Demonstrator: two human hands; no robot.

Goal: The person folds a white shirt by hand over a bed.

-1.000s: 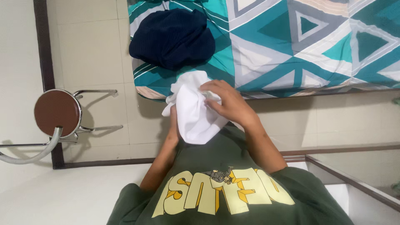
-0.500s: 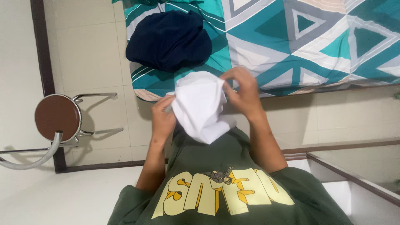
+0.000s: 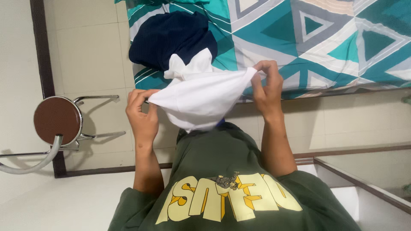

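I hold a white cloth garment (image 3: 201,96) stretched out between both hands in front of my chest. My left hand (image 3: 141,113) pinches its left edge, and my right hand (image 3: 267,87) pinches its right edge a little higher. Part of the cloth bunches up above the stretched edge. Just beyond it a dark navy garment (image 3: 171,40) lies crumpled on the bed, near its edge. My dark green shirt (image 3: 227,171) with yellow print fills the bottom of the view.
The bed has a teal, grey and white geometric sheet (image 3: 325,42) and spans the top right. A round brown stool (image 3: 58,119) with a chrome frame stands on the pale tiled floor (image 3: 90,64) at the left. A dark wall strip (image 3: 43,51) runs down the left.
My hands have moved apart, pulling the bunched white cloth out wide. The left hand shifted left and the right hand right.
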